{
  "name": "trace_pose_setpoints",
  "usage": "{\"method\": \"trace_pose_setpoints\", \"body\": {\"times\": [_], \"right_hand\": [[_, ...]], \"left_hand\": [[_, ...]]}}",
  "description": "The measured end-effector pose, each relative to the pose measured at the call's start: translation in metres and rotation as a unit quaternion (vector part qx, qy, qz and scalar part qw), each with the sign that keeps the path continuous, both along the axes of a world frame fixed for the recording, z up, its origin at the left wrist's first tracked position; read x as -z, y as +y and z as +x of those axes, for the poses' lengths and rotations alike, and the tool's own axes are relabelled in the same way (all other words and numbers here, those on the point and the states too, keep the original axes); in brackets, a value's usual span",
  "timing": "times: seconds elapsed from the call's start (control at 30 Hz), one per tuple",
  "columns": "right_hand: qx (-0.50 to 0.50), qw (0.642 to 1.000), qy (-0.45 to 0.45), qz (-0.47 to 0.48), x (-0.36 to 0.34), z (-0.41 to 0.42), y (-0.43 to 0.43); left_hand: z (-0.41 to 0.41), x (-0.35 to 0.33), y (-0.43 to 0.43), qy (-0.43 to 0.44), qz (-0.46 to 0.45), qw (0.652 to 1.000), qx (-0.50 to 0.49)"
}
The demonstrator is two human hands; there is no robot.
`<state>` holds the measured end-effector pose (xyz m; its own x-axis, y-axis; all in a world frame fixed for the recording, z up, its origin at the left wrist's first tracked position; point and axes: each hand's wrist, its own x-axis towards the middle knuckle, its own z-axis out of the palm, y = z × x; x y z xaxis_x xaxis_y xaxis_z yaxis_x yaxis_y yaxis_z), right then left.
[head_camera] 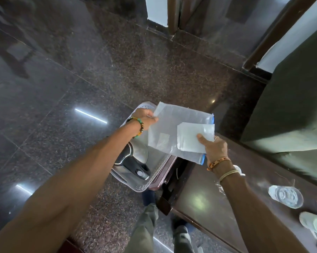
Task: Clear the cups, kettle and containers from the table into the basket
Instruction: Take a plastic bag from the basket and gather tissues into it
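A white perforated basket (135,187) stands on something low beside the dark table (205,203). Inside it lies a steel kettle (135,157) with a black handle. Above the basket I hold a large translucent plastic bag (172,128) with a blue strip along its edge. My left hand (145,116) pinches its upper left corner. My right hand (215,148) grips the bag's lower right part together with a smaller stack of clear bags (194,137). A clear glass cup (286,196) stands on the table at the right. The basket's far half is hidden by the bags.
A pale container (314,223) sits at the table's right edge, partly cut off. A dark green upholstered piece (290,115) stands behind the table. Polished granite floor (81,79) stretches left and ahead. My legs (150,229) are below, between basket and table.
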<state>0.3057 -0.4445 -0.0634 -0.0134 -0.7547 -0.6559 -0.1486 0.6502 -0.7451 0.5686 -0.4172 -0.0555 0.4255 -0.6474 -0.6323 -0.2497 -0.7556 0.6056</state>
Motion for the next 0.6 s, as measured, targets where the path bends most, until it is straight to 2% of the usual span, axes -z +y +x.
{"method": "trace_pose_setpoints", "body": {"times": [0.1, 0.23, 0.33, 0.5, 0.6], "right_hand": [[-0.023, 0.997, 0.07, -0.01, 0.035, 0.032, 0.001], [-0.046, 0.991, 0.126, 0.003, 0.074, 0.061, 0.006], [-0.037, 0.987, 0.158, 0.007, 0.092, 0.076, 0.006], [-0.013, 0.967, 0.254, -0.019, 0.093, 0.092, 0.011], [-0.067, 0.963, 0.258, -0.04, 0.09, 0.106, 0.023]], "left_hand": [[0.025, 0.016, -0.005, -0.125, 0.06, 0.985, 0.1], [0.044, 0.035, -0.013, -0.196, 0.087, 0.959, 0.186], [0.055, 0.051, -0.021, -0.204, 0.081, 0.956, 0.195], [0.066, 0.068, -0.037, -0.192, 0.017, 0.968, 0.158], [0.074, 0.073, -0.038, -0.211, 0.022, 0.959, 0.186]]}}
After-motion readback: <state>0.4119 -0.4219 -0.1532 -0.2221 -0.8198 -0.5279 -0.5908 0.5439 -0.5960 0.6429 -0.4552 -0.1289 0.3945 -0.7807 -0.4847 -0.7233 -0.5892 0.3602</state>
